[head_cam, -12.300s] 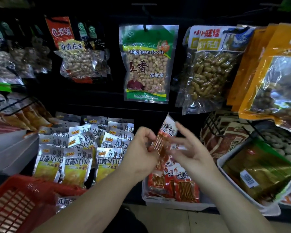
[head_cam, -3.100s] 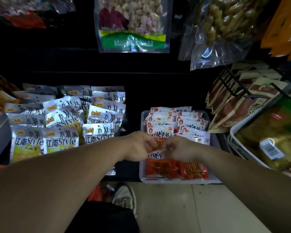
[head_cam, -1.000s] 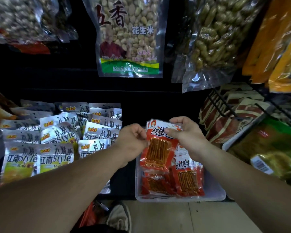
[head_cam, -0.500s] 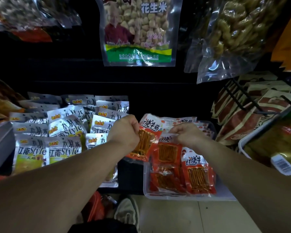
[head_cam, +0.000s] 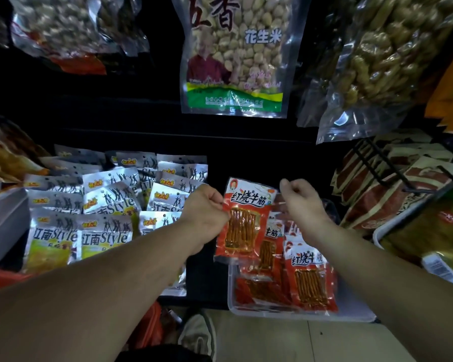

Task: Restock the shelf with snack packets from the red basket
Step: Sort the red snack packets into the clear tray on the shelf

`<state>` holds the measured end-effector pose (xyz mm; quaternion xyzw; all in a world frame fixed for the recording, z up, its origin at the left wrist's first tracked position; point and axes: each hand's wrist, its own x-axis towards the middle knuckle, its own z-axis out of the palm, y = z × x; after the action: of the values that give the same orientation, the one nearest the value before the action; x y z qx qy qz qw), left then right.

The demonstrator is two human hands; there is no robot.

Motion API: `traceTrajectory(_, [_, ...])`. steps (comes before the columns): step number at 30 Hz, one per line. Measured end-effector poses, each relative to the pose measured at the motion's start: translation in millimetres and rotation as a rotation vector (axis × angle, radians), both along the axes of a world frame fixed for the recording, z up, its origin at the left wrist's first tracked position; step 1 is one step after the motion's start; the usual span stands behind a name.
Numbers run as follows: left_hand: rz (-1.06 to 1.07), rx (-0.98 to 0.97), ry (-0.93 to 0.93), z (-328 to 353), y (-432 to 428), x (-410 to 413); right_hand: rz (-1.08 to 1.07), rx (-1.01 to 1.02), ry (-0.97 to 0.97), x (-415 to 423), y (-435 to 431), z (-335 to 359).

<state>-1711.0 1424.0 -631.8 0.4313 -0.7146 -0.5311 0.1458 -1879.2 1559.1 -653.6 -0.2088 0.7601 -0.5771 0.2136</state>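
My left hand pinches the left edge of a red snack packet, held upright above the left end of a clear plastic tray. Several more red packets lie in that tray. My right hand hovers just right of the held packet with its fingers loosely curled, and nothing shows in it. A corner of the red basket shows at the left edge, and a further part of the red basket shows below my left forearm.
Silver and yellow packets fill the shelf section to the left. Big peanut bags hang above. Brown packets on a wire rack and a white bin stand at the right. A shoe rests on the tiled floor below.
The left hand raised its red packet upright and to the right. The right hand let go of the packets in the tray and lifted up beside the held packet.
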Motion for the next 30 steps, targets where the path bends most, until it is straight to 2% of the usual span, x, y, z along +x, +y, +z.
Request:
traceTrajectory(2, [0.025, 0.040, 0.032, 2, 1, 0, 0.037, -0.082, -0.238, 8, 6, 15])
traceTrajectory(3, [0.027, 0.057, 0.046, 4, 2, 0, 0.072, -0.093, -0.266, 12, 10, 18])
traceTrajectory(7, [-0.058, 0.120, 0.089, 12, 10, 1, 0.222, 0.031, -0.132, 20, 30, 18])
traceTrajectory(9, [-0.148, 0.137, 0.068, 15, 14, 3, 0.163, 0.069, -0.114, 22, 34, 21])
traceTrajectory(12, [-0.282, 0.171, 0.051, 21, 20, 4, 0.028, 0.005, -0.140, 18, 36, 30])
traceTrajectory(15, [-0.256, 0.196, 0.126, 31, 26, 6, 0.117, 0.019, -0.067, 15, 36, 45])
traceTrajectory(20, [-0.173, 0.058, 0.233, 45, 29, 10, 0.207, -0.064, -0.138, 22, 28, 69])
traceTrajectory(23, [-0.168, 0.064, 0.307, 51, 32, 10, 0.293, -0.101, -0.126, 24, 33, 72])
traceTrajectory(27, [-0.252, -0.094, 0.250, 55, 36, 7, 0.289, -0.067, -0.033, 24, 45, 68])
traceTrajectory(30, [-0.290, -0.166, 0.247, 52, 40, 3, 0.346, -0.017, -0.054, 22, 54, 68])
